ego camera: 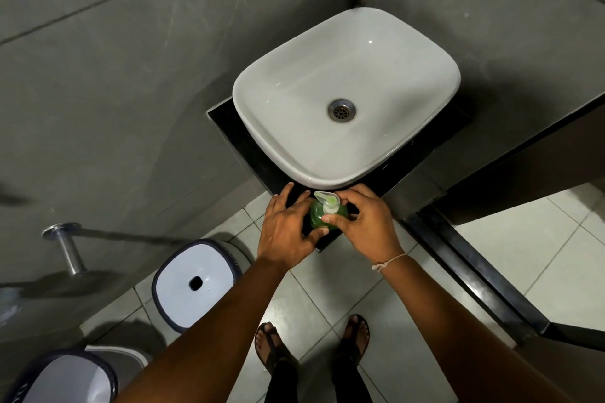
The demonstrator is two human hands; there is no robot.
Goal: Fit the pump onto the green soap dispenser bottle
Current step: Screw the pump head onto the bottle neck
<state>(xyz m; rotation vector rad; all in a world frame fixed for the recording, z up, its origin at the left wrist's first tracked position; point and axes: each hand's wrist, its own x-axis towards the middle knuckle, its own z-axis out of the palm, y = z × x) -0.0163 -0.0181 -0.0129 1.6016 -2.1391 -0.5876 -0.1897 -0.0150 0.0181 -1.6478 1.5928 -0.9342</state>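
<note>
The green soap dispenser bottle (317,216) stands upright on the front corner of the black counter (229,127), just below the basin's near rim. A pale green pump (327,200) sits on its neck, nozzle pointing up-left. My left hand (288,226) wraps the bottle's left side, thumb under its front. My right hand (363,221) is on the right, with fingertips pinching the pump's collar. The bottle's lower part is hidden between my hands.
A white basin (347,95) with a metal drain fills the counter. Grey tiled walls stand behind and to the left, with a chrome bar (67,247). Two white lidded bins (196,281) (62,379) stand on the tiled floor at left. A dark partition edge runs at right.
</note>
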